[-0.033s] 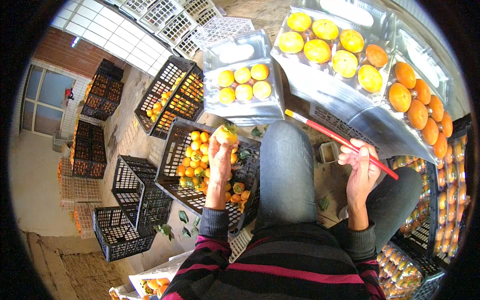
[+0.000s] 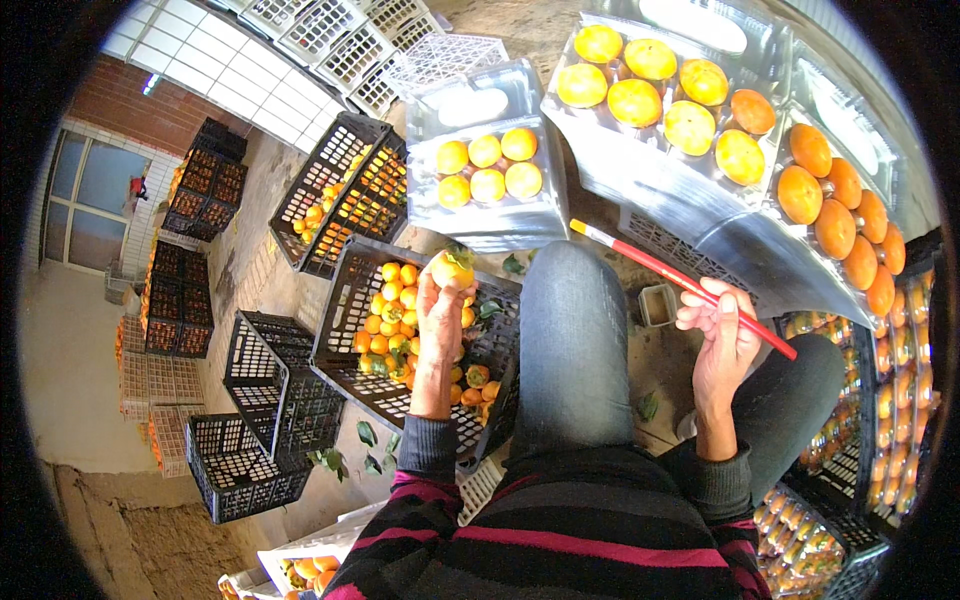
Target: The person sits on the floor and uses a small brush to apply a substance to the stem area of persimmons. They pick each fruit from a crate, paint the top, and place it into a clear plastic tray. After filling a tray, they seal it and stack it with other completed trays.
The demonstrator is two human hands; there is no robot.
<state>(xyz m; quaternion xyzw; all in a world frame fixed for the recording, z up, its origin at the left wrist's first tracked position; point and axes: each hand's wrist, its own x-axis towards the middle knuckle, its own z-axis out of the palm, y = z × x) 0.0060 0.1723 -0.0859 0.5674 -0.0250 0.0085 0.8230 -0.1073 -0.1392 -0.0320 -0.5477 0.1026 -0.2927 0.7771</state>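
Note:
My left hand (image 2: 438, 318) is closed round an orange persimmon (image 2: 452, 270) with its green calyx facing up. It holds the fruit above a black plastic crate (image 2: 340, 345) of loose persimmons (image 2: 398, 320) and some green leaves. Over my right knee, my right hand (image 2: 722, 335) grips a paintbrush (image 2: 655, 265) with a long red handle. The brush slants up to the left, its yellow-orange tip (image 2: 578, 227) standing apart from the held fruit. Beyond my knees, a clear plastic tray (image 2: 430, 215) carries several persimmons in two rows.
Larger clear trays (image 2: 600, 150) of persimmons stand at the far right. Packed fruit fills crates (image 2: 850, 470) by my right leg. More black crates (image 2: 250, 470) stand at left, near fallen leaves (image 2: 367, 433). A small square container (image 2: 657, 305) sits between my knees; white crates (image 2: 335, 40) are stacked behind.

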